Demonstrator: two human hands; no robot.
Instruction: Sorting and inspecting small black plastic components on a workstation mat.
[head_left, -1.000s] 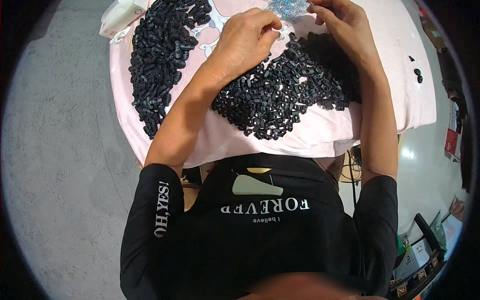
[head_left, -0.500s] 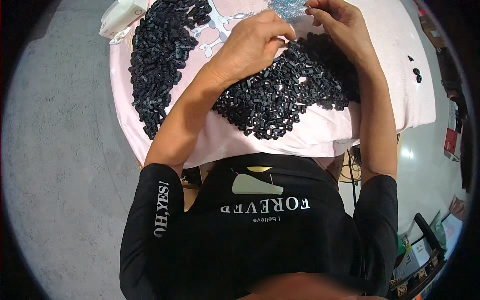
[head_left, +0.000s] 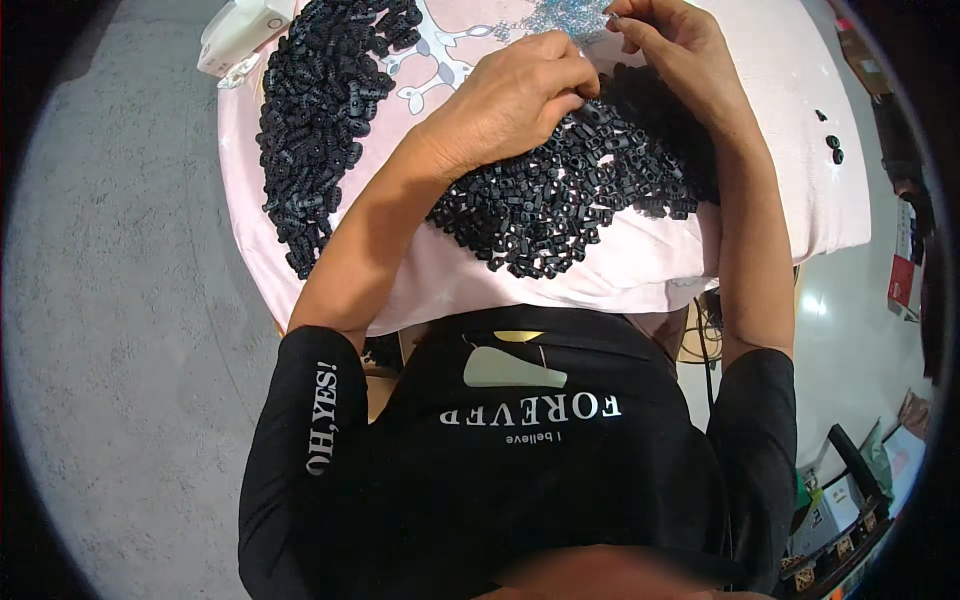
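A heap of small black plastic parts lies on the pink cloth in front of me. Over its far edge, my left hand is closed in a pinch, its fingertips down among the black parts; what they grip is hidden. My right hand hovers beyond the heap's far right side, thumb and forefinger pinched together. A tiny silvery piece glints at those fingertips, too small to name. Just left of it lies a scatter of small shiny silver-blue pieces.
A long pile of black ribbed parts runs down the table's left side. A white tissue box stands at the far left corner. A few loose black pieces lie near the right edge of the pink cloth.
My left hand has moved slightly nearer and to the right, lowering its fingertips into the black heap. The right hand has barely moved and keeps its pinch.
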